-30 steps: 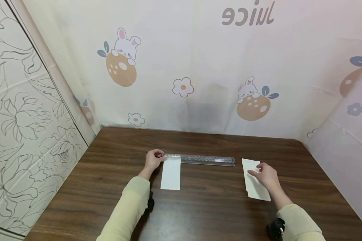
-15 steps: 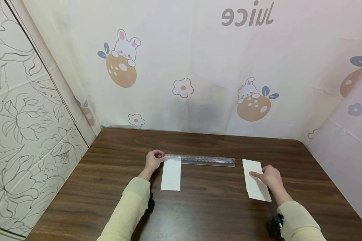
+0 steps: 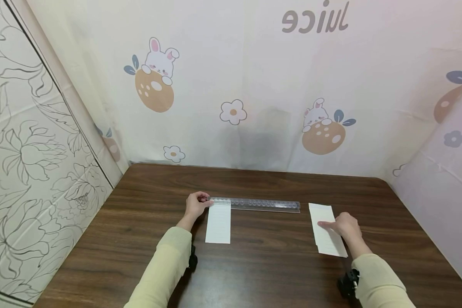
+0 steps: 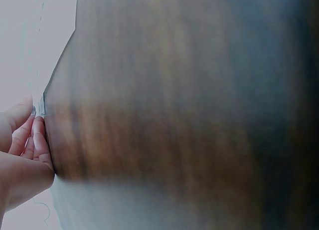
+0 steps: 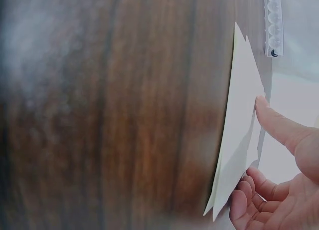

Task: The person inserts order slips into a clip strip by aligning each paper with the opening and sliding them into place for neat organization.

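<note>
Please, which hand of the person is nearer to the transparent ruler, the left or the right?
Left. The left hand grips the transparent ruler at its left end. The right hand is apart from it, beyond its right end, at the paper sheets.

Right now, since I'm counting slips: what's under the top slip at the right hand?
A second paper slip peeks out from under the top slip; anything else beneath is covered, so the total is uncertain.

Left hand point(image 4: 25, 167) seemingly pinches a ruler point(image 4: 41, 106) near white paper point(image 4: 62, 20).
</note>
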The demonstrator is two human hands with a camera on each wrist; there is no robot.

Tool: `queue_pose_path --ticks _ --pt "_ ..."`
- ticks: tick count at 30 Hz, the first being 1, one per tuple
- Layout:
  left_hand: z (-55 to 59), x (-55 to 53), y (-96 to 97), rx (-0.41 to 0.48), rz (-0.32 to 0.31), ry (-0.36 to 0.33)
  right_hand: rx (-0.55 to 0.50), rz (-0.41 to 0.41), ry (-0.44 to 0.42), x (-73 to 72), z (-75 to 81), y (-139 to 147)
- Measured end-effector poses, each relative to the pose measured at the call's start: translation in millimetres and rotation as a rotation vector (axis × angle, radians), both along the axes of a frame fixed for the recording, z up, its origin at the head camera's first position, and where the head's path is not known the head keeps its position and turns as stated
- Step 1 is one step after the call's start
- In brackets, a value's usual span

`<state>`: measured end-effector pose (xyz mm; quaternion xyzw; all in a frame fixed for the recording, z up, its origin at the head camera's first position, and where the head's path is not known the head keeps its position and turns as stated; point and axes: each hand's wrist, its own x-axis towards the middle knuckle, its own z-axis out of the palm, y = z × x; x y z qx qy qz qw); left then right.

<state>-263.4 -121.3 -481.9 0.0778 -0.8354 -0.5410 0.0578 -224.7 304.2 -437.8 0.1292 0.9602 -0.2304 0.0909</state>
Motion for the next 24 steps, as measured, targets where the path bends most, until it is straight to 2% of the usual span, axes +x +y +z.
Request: queue_pose_path --ticks 5,16,24 --pt "-0.9 0.1 0.2 -0.006 0.004 0.003 0.006 -0.003 -0.005 -1.0 -1.5 0.8" --pt "-2.3 -0.5 -0.5 -0.013 0.002 0.004 0.003 -0.070 -0.008 -0.8 -3.0 -2.8" --pt "-1.6 -0.7 -0.2 -0.009 -0.001 0.010 -0.058 -0.103 0.060 0.5 -2.6 -3.4"
